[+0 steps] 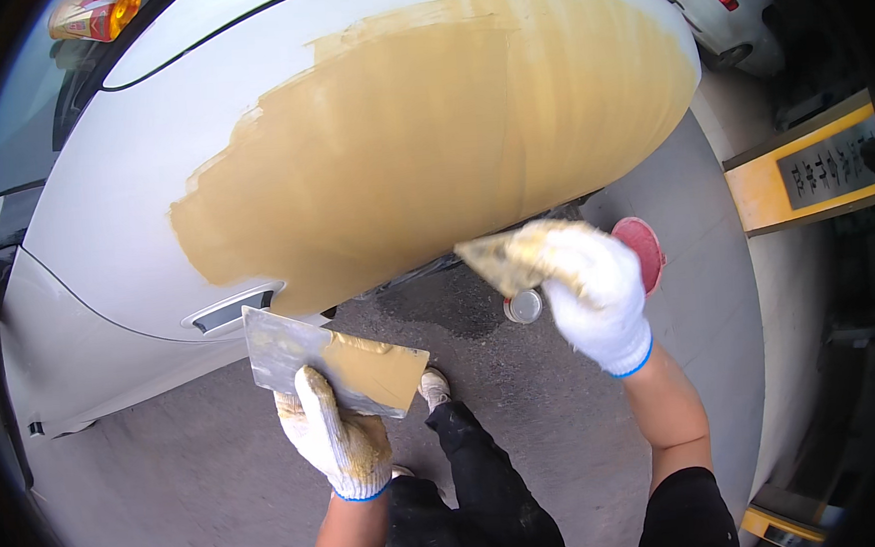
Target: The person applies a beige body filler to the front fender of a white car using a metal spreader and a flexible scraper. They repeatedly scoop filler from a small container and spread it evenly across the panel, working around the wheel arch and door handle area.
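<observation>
The person's left hand [340, 445], in a white knitted glove stained tan, is closed around the lower edge of a flat grey plate [287, 348], its thumb pressed along the upper face and the other fingers mostly hidden beneath. The plate tilts in front of the car's door handle [232, 312] as I see it, and a smooth layer of tan paste [375, 370] covers its right part.

The right hand [596, 289], gloved the same way, is curled with its fingers pressed together, pinching a paste-smeared spreader [487, 258] that points left. That hand is a little blurred, and I can't tell whether the spreader's tip touches the bodywork; it sits by the lower edge of a broad tan patch [400, 145]. The patch spreads across the white car panel [95, 234], ragged at its upper left and streaked toward the right.

On the grey floor [210, 478], a small can [526, 307] with a silvery top stands just left of the right glove, and a reddish-pink tub [640, 249] shows partly behind that glove. A pale shoe [433, 386] pokes out just beyond the plate's right corner.
</observation>
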